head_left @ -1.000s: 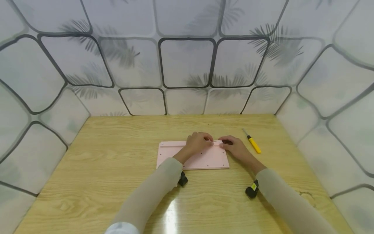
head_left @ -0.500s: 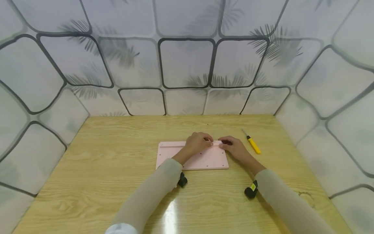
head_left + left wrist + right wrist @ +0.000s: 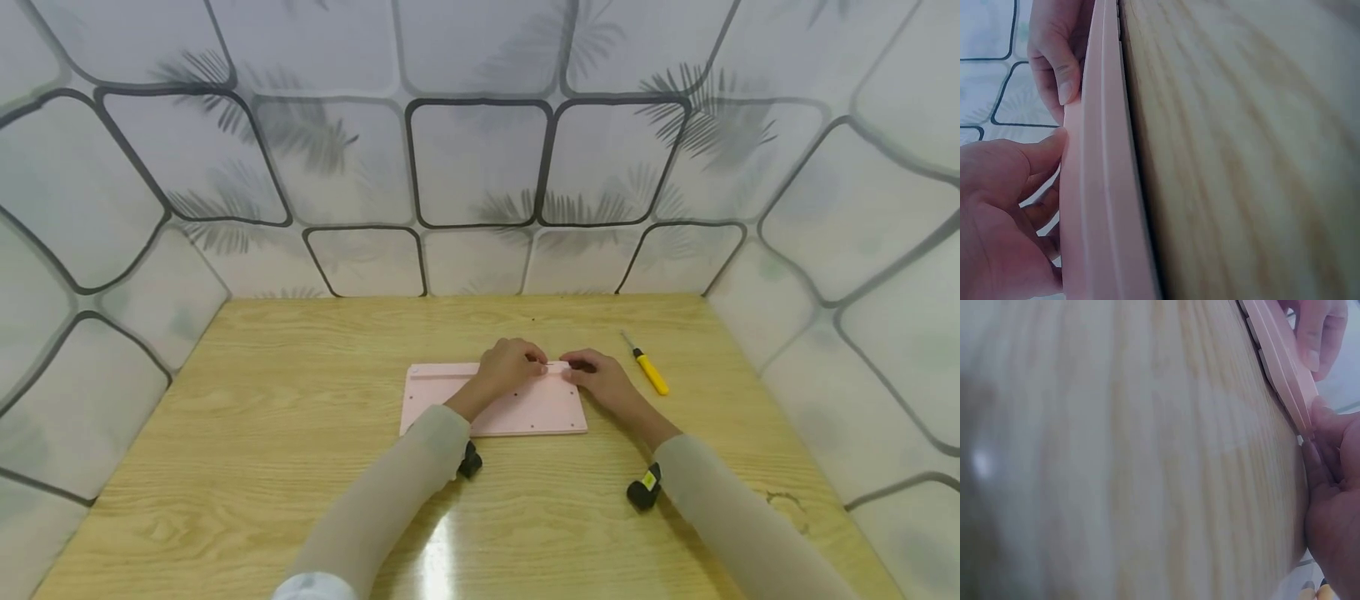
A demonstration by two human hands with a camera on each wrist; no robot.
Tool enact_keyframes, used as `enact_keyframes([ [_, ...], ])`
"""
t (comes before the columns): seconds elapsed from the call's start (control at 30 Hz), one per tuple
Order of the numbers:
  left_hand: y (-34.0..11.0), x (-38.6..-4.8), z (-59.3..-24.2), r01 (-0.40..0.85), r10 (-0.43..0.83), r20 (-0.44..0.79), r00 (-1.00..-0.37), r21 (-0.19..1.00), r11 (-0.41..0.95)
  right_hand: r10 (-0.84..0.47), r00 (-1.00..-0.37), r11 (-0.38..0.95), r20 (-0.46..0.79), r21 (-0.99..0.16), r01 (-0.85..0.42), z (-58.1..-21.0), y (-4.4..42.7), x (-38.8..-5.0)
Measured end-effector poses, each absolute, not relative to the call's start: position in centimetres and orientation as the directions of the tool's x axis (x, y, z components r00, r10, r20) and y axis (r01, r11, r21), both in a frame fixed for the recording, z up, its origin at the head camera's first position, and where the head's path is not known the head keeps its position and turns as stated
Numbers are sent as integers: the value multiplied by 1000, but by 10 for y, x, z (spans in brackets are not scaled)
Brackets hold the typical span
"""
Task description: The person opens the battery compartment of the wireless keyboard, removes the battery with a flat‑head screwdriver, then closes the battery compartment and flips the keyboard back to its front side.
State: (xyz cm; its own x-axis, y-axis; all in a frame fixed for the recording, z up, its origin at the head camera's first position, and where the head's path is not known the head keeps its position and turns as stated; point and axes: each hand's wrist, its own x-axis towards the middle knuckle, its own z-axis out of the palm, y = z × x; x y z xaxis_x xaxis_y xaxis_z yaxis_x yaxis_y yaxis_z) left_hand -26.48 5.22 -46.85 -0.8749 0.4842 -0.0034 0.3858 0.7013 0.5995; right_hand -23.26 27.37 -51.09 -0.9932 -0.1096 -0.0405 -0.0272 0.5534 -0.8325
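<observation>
A pink keyboard lies face down on the table, small dark screw holes dotted over its back. Keys show along its underside in the right wrist view. My left hand reaches over the back to the far edge, thumb on the pink rim and fingers bent behind it. At the far right corner, my right hand pinches the keyboard between thumb and fingers. A short dark line is visible at the rim between the hands; what it is cannot be made out. The left hand's fingertips are partly hidden.
A screwdriver with a yellow and black handle lies right of the keyboard, its shaft pointing away. The wood-grain table meets patterned walls at the back and sides. A black wrist camera sits under the right sleeve.
</observation>
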Motion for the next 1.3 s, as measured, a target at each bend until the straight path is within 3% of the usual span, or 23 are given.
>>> enact_keyframes([
  [0.9, 55, -272, -476, 345, 467, -11, -884, 659, 669, -112, -993, 538, -30, -842, -35, -507, 270, -230],
  [1.3, 57, -271, -474, 434, 544, 50, -837, 667, 605, -114, -993, 525, -25, -850, -39, -506, 271, -229],
])
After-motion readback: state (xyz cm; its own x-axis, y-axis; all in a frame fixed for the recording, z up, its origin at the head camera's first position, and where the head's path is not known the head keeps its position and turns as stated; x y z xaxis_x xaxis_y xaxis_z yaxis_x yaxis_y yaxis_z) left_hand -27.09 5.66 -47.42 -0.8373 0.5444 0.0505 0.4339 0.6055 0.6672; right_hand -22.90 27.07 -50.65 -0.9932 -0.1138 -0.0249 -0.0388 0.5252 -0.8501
